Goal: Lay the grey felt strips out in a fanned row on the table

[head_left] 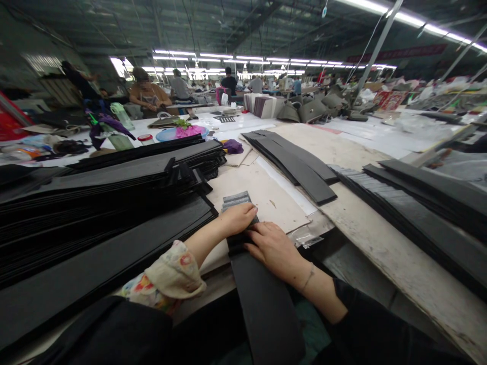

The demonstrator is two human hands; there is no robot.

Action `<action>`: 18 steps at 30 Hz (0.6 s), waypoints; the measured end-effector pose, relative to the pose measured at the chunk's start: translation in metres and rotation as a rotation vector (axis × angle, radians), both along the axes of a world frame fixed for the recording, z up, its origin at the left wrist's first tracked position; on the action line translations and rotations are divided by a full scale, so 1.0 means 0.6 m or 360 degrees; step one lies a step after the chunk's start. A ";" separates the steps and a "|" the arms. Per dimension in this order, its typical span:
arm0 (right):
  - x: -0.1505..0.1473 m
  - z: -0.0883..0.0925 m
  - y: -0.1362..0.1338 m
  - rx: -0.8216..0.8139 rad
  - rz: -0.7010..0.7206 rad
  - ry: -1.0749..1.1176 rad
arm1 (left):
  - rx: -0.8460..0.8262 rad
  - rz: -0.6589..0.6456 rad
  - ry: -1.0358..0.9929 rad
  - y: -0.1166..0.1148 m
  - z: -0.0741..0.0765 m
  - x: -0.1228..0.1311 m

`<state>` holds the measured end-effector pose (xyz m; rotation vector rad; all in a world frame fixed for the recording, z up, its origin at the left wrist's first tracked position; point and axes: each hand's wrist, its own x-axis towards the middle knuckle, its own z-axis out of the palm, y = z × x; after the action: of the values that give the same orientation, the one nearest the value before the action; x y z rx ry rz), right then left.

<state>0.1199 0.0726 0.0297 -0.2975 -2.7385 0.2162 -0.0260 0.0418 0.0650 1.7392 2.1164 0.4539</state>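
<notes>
The left hand point(238, 219) is curled over the black strip point(262, 309), grasping it near its far end. The right hand point(277, 249) lies just beside it, half open, bent fingers touching the strip; whether they grip cannot be told. Beyond the left hand shows a grey layered end point(236, 198). The strip's long axis runs from there, under the hands, toward the wearer's lap. Well beyond the right hand hangs a red banner point(399, 52), its lettering too blurred to read.
</notes>
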 end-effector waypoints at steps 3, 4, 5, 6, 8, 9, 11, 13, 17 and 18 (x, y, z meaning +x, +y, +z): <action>0.001 0.001 -0.002 0.0032 -0.0026 -0.0001 | 0.0012 -0.0117 -0.0153 0.012 0.002 0.014; 0.001 0.002 -0.002 0.0036 -0.0025 0.0000 | 0.0002 -0.0094 -0.0146 0.013 0.001 0.012; 0.002 0.003 -0.003 0.0038 -0.0019 0.0001 | -0.0010 -0.0043 -0.0107 0.013 0.001 0.008; 0.002 0.004 -0.004 0.0039 -0.0016 0.0002 | -0.0029 0.0016 -0.0054 0.012 0.000 0.002; 0.001 0.005 -0.007 0.0049 -0.0020 0.0006 | -0.0103 0.0083 0.0036 0.007 -0.003 -0.013; 0.001 0.005 -0.008 0.0063 -0.0027 0.0010 | -0.0147 0.0078 0.0060 0.005 -0.005 -0.019; 0.000 0.005 -0.011 0.0098 -0.0051 0.0013 | -0.0176 0.0020 0.0087 0.000 -0.008 -0.026; -0.001 0.005 -0.014 0.0127 -0.0073 0.0020 | -0.0104 -0.0019 0.0128 -0.004 -0.013 -0.026; -0.001 0.002 -0.018 0.0132 -0.0098 0.0036 | 0.0104 -0.0054 0.0208 -0.011 -0.023 -0.018; -0.001 0.002 -0.018 0.0127 -0.0099 0.0039 | 0.0144 -0.0075 0.0224 -0.013 -0.025 -0.016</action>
<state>0.1195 0.0616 0.0307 -0.3550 -2.7010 0.0928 -0.0354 0.0337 0.0501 1.9193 2.1754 0.4318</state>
